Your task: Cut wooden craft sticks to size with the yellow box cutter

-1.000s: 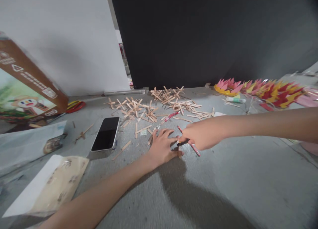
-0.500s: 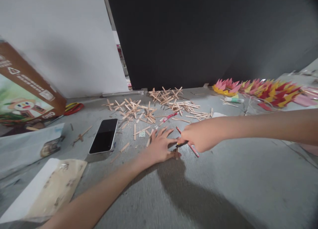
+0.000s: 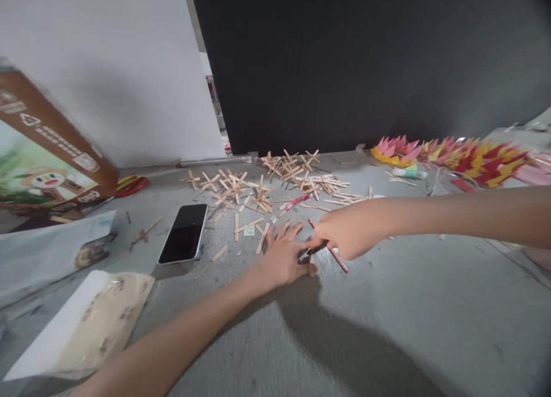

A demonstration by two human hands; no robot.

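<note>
My left hand (image 3: 284, 253) lies flat on the grey floor (image 3: 387, 316) with its fingers spread, pressing down something small at its thumb that I cannot make out. My right hand (image 3: 348, 233) is closed around a red and black tool (image 3: 333, 255) whose dark tip meets the left thumb. Just beyond both hands lies a scatter of wooden sticks (image 3: 267, 185), several glued into crosses.
A black phone (image 3: 183, 233) lies face up to the left. A brown printed box (image 3: 43, 156), plastic bags (image 3: 51, 248) and red and yellow scissors (image 3: 131, 183) sit further left. Coloured paper flowers (image 3: 451, 153) and a glue stick (image 3: 408, 172) are at the right. A black panel stands behind.
Both hands stay together at the same spot; only the camera has shifted slightly.
</note>
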